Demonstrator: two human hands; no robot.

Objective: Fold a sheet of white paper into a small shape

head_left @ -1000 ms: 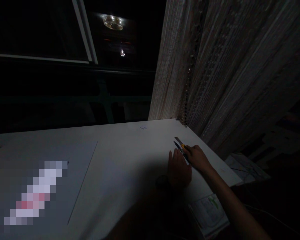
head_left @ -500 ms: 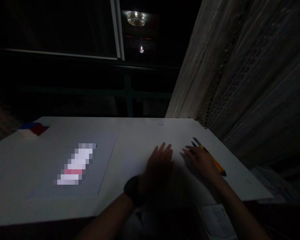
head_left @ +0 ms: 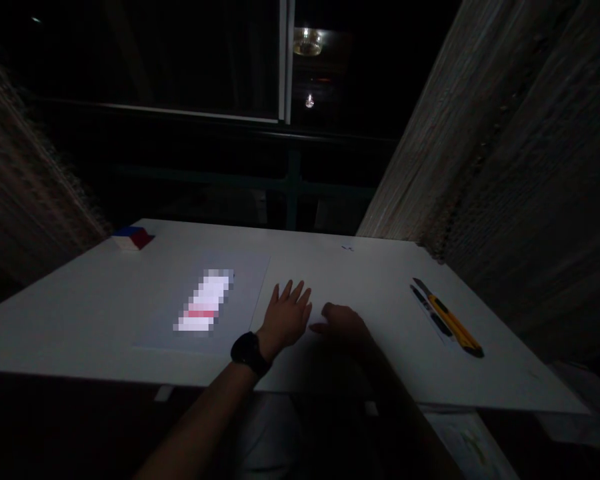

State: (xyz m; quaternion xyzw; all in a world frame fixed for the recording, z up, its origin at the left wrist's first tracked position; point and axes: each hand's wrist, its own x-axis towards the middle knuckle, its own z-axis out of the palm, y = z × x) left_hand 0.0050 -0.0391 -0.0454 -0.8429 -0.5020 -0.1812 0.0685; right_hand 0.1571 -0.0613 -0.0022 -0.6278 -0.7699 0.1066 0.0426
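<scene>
My left hand (head_left: pixel 286 315) lies flat with fingers spread on a white board (head_left: pixel 360 280), a black watch on its wrist. My right hand (head_left: pixel 344 325) rests just to its right in shadow, fingers curled with the index finger touching the surface; nothing shows in it. A yellow utility knife (head_left: pixel 454 325) and a dark pen (head_left: pixel 430 311) lie side by side farther right, apart from both hands. A grey sheet (head_left: pixel 155 300) with a blurred patch lies left of my left hand.
A small red, white and blue block (head_left: pixel 133 237) sits at the board's far left corner. Curtains hang on the right (head_left: pixel 505 167) and left (head_left: pixel 25 193). A dark window with a reflected lamp is behind. Papers (head_left: pixel 470 443) lie below the board's near right edge.
My right hand has let go of the utility knife, which now lies on the board. Both hands have moved left toward the grey sheet, and my view has turned left.
</scene>
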